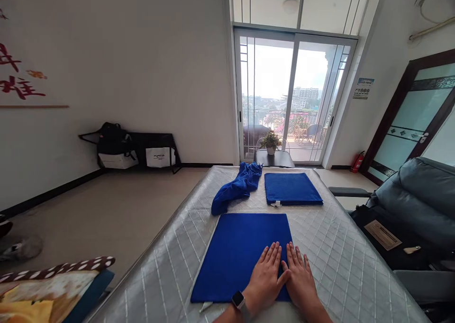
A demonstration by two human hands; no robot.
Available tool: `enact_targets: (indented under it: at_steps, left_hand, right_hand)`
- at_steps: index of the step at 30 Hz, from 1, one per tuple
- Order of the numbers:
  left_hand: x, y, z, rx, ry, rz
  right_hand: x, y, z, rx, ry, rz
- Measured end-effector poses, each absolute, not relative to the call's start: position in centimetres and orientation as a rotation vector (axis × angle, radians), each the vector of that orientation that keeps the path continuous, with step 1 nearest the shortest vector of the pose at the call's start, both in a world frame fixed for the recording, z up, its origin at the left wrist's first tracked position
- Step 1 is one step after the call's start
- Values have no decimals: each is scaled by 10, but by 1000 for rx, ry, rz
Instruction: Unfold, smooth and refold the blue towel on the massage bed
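A blue cloth (236,256) lies spread flat as a rectangle on the quilted silver-grey mattress (156,275), a white tag poking out at its near edge. My left hand (267,276) rests on the cloth's right part, palm down with fingers stretched out. Beside it, my right hand (300,273) lies flat along the cloth's right edge, partly over the mattress; the thumbs meet or overlap. Neither hand grips anything. Beyond the flat cloth, a crumpled blue cloth (238,186) lies to the left. A neatly folded blue cloth (292,189) with a white label sits to the right.
Right of the mattress stands a grey-blue armchair (423,195) with a black bag (373,219) on it. Patterned bedding (53,290) is at the lower left. A potted plant (270,143) stands on a chair (280,160) past the far end, before sliding glass doors (266,86).
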State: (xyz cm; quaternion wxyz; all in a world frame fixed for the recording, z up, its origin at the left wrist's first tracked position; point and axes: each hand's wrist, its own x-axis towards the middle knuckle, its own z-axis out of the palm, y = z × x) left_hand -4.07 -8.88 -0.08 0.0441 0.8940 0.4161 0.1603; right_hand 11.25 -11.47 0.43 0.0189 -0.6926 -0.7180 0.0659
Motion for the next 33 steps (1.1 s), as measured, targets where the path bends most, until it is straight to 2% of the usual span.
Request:
enact_targets:
  at_steps: [10,14,23,27,30,33]
  left_hand:
    - [-198,-80,-43,2519,1908,486]
    - [-235,-89,-52,2481,1998,577]
    - [-235,-92,-45,2506,1992,665]
    - [-229,-87,-36,2424,2072,575]
    - [-192,-79,-19,2393,2014,453]
    - [-129,-68,-2,2512,1754,417]
  right_hand:
    - [110,-112,3,-2184,-2111,219]
    - [111,-113,4,-2189,-2128,221]
    - [108,-71,32,-2179,-2197,112]
    - [105,-55,24,-2207,-2126,126]
    - [106,-53,12,-2193,-2119,144]
    - [108,-54,8,-2179,-2130,146]
